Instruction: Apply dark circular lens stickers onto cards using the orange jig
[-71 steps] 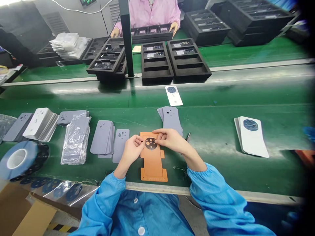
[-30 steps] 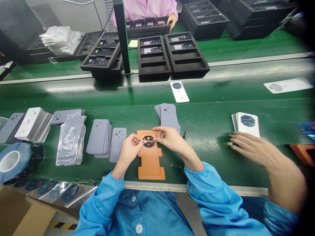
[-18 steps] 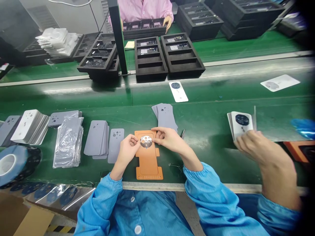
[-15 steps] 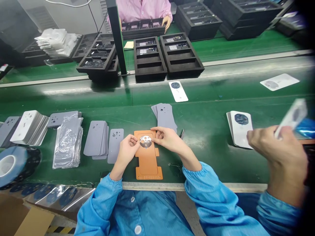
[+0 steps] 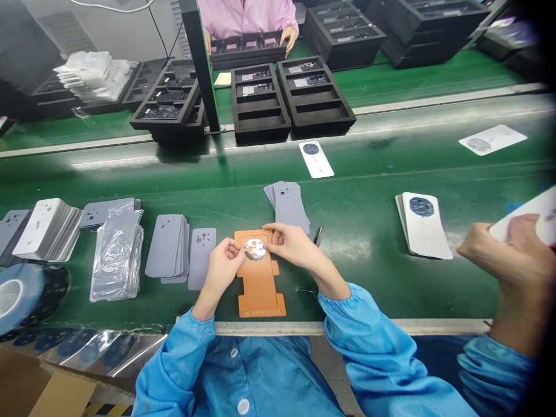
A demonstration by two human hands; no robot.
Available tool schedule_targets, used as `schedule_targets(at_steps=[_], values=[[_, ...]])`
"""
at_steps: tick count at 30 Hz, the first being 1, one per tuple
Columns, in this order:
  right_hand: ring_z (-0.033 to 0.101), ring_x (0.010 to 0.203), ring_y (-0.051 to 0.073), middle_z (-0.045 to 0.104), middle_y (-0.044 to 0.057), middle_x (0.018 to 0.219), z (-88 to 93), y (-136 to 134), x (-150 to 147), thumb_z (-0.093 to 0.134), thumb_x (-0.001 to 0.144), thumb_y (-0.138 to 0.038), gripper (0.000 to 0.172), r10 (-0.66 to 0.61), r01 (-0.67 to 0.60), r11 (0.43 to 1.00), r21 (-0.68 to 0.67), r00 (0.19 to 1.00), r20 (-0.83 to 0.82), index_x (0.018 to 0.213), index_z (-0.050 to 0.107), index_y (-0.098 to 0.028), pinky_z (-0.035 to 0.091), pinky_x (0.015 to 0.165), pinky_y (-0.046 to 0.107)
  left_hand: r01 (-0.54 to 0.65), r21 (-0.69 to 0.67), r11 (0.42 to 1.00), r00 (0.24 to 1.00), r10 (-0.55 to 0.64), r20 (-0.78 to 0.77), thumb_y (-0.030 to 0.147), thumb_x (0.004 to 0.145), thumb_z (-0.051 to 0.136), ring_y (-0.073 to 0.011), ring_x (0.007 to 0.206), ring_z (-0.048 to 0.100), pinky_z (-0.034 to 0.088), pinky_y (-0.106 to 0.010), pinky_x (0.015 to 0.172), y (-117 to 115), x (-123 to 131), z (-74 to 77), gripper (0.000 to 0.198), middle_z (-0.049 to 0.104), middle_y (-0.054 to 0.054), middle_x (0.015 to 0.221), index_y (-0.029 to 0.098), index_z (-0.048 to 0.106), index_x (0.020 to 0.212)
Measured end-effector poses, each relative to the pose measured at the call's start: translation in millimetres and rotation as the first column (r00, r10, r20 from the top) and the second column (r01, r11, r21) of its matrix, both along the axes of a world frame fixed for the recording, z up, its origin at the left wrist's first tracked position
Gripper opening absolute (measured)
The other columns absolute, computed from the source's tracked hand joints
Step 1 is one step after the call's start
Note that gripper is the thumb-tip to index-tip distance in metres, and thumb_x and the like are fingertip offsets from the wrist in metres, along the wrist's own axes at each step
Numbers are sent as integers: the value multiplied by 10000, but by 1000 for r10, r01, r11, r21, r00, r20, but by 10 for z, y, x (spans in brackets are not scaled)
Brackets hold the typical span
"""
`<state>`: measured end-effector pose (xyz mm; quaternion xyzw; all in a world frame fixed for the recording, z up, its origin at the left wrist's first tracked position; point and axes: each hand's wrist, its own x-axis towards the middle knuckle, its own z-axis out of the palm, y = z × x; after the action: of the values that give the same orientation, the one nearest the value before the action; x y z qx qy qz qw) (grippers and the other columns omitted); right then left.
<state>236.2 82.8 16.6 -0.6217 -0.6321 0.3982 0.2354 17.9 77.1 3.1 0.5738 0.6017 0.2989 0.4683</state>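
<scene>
A round, shiny, camera-shaped sticker with several holes is held by its edges over the upper part of an orange jig plate. My left hand pinches its left edge with thumb and fingertips. From the right, my right hand grips the opposite edge, thumb and forefinger closed. I cannot tell whether the sticker touches the jig. Left of my left hand lies a single grey phone back panel with camera holes. A fanned pile of grey panels lies beyond my right hand.
At left stand panel stacks, a plastic-wrapped pile and a blue roll. A dark pen-like tool lies near my right wrist. A co-worker's hand holds a white panel beside white panels. Black trays line the back.
The sticker has tilted slightly and now looks whiter between my fingers; both hands keep their grip. The co-worker's hand at right has moved right and lower with its white panel.
</scene>
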Motion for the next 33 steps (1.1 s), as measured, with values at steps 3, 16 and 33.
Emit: schedule_targets(at_steps=[3, 16, 33], values=[[639, 684, 151, 686, -7, 766, 15, 8, -6, 687, 824, -285, 433, 3, -3, 1000, -24, 1000, -18, 1237, 667, -158, 497, 698, 292, -8, -2, 1000, 1000, 8, 3, 251, 764, 665, -93, 564, 480, 376, -210, 558, -4, 4, -12, 106, 574, 27, 692, 178, 603, 810], [359, 1458, 410, 484, 141, 1540, -22, -177, 484, 653, 855, -281, 602, -68, -118, 953, 279, 814, 576, 1439, 525, -208, 308, 1140, 673, -58, -18, 998, 994, 60, 95, 205, 742, 636, -113, 586, 559, 422, -212, 576, 17, -35, -98, 84, 578, 34, 661, 190, 571, 792], [548, 1357, 279, 644, 74, 1392, 311, -455, 175, 369, 1012, -140, 471, -289, -115, 757, 643, 824, 487, 1403, 584, -290, 196, 1220, 624, 79, -179, 981, 836, 33, 548, 580, 799, 704, -170, 652, 687, 461, -223, 475, -158, -32, 384, 505, 756, -136, 951, 143, 660, 1049]])
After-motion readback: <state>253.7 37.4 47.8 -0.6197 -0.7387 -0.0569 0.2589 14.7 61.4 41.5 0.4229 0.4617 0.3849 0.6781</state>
